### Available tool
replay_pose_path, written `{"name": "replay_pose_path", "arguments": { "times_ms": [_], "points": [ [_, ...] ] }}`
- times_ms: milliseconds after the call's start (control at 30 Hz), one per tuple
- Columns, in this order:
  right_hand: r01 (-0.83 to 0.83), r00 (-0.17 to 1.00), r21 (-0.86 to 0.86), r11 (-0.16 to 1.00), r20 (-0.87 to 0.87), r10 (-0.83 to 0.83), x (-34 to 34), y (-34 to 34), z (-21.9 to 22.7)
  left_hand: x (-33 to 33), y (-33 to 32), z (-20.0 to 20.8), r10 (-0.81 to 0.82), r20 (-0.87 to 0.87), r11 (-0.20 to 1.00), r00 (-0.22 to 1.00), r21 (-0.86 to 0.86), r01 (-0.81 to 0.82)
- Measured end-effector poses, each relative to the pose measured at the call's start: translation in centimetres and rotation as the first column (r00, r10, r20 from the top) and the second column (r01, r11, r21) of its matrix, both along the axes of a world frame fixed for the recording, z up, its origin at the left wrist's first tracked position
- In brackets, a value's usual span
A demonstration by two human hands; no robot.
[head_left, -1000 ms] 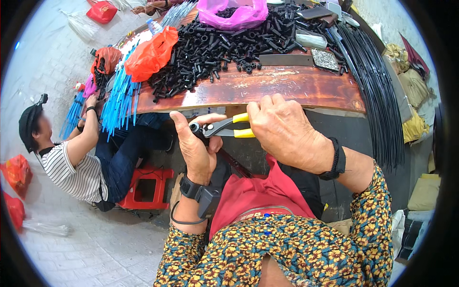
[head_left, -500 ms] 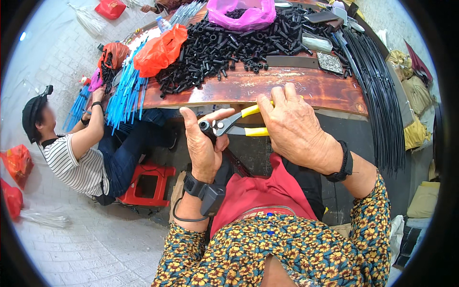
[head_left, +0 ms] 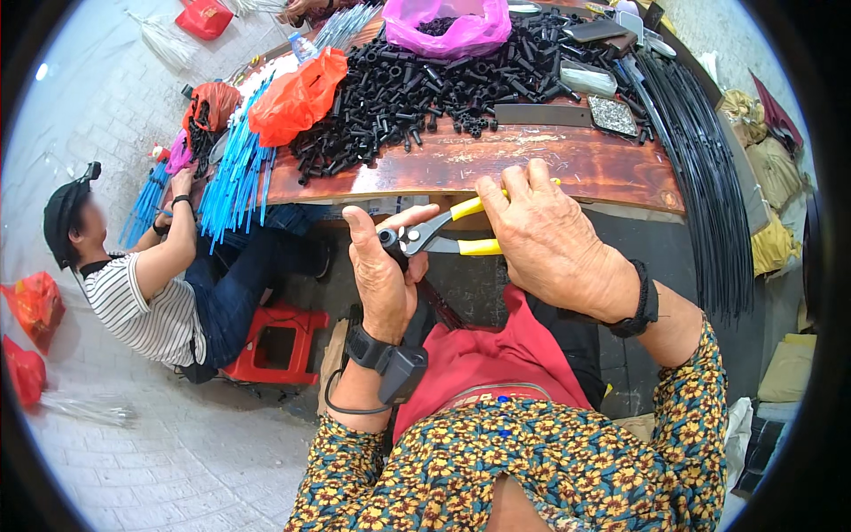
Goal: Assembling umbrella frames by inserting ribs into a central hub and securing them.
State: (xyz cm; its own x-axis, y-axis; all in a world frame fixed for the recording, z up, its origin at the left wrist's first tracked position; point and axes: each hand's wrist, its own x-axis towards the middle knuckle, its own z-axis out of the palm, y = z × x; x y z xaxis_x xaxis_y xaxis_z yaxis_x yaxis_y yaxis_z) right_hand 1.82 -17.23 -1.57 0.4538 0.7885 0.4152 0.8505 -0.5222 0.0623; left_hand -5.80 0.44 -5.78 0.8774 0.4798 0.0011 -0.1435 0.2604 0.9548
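Observation:
My left hand (head_left: 383,288) is closed around a short black plastic tube (head_left: 393,244), its round hollow end facing up beside my raised thumb. In my right hand (head_left: 563,253) are pliers with yellow handles (head_left: 480,247), the handles spread somewhat apart. Their metal jaws (head_left: 414,235) are at the tube's side; my left fingers partly hide where they meet. Both hands are over my lap, just in front of the table's near edge. Most of the pliers' handle ends are hidden in my right palm.
On the wooden table (head_left: 567,164) lies a heap of black plastic parts (head_left: 399,89), with a pink bag (head_left: 448,27) and an orange bag (head_left: 299,96). Blue rods (head_left: 235,173) and black rods (head_left: 700,177) overhang its edge. A co-worker (head_left: 142,275) sits at left by a red stool (head_left: 279,344).
Both hands, with the tube and the pliers, sit very slightly lower and further right in the picture. My grip and the pliers' spread look about the same.

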Motion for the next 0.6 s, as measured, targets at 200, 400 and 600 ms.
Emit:
{"name": "replay_pose_path", "arguments": {
  "times_ms": [200, 400, 600],
  "points": [
    [-0.017, 1.000, -0.008, 1.000, -0.017, 0.017, -0.2, -0.2, 0.3, -0.1, 0.0, -0.4, 0.012, 0.001, 0.995, 1.000, 0.104, -0.012],
    [-0.018, 0.989, -0.089, 0.996, 0.147, 0.031, -1.0, -0.1, 1.0, -0.1, -0.4, -0.3, 0.086, 0.040, 0.992, 0.995, 0.090, -0.089],
    [0.019, 0.997, -0.132, 0.991, 0.070, -0.010, -1.8, -0.1, 1.1, 0.1, -0.6, -0.6, 0.206, 0.049, 0.961, 0.977, 0.179, -0.212]
  ]
}}
